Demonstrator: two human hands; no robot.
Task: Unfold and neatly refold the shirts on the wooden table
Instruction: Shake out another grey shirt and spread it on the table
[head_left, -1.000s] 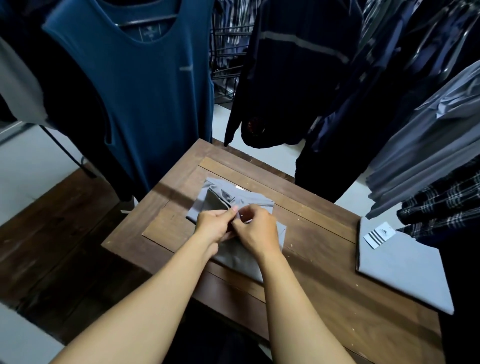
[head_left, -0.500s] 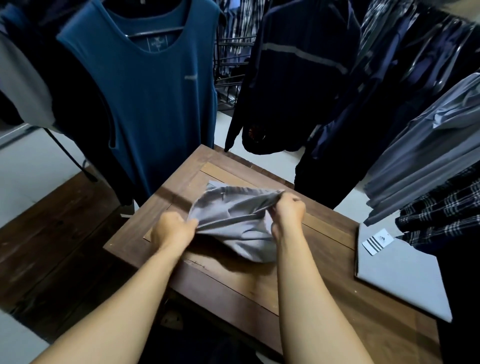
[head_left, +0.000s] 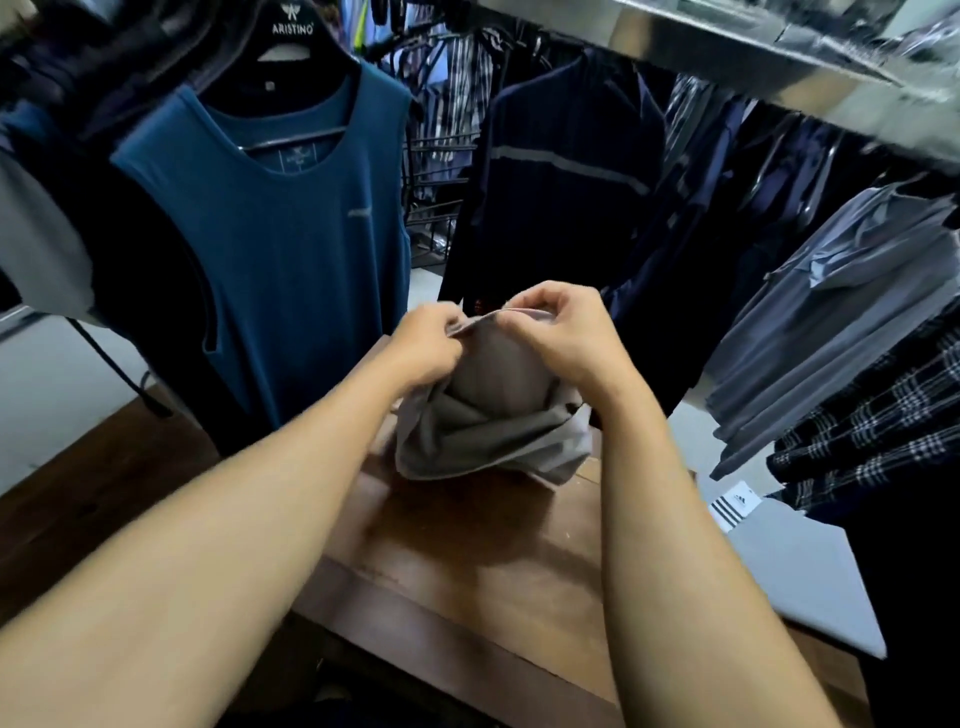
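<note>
A blue sleeveless top hangs at your left. Your left hand and right hand, fingers curled, both pinch the top edge of the grey shirt, which hangs bunched above the wooden table. A folded grey shirt lies on the table's right end, beside hanging plaid garments.

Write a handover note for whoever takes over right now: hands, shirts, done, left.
Hands: left hand and right hand each pinch the top edge of the gray shirt.
It is held up over the wooden table, bunched.
On the table's right side: second shirt, folded flat, striped tag on it.
Done: gray shirt picked up, not yet spread.
Left: spread it, lay flat, refold; second shirt probably next.
</note>
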